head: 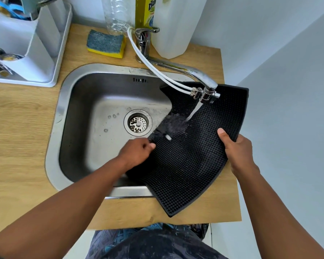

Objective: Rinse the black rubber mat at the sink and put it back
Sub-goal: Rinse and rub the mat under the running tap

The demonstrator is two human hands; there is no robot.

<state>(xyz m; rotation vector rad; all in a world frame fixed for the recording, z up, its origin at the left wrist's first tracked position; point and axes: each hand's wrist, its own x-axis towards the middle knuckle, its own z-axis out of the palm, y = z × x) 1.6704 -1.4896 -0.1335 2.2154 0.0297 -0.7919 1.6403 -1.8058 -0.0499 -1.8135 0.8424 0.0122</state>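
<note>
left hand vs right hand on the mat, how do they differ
The left hand is over the sink, blurred, fingers curled round something dark at the mat's inner edge. What it holds is too smeared to name. The right hand is sharp and grips the mat's outer edge over the counter, thumb on top. The water stream lands nearer the left hand. Both touch the mat.
</note>
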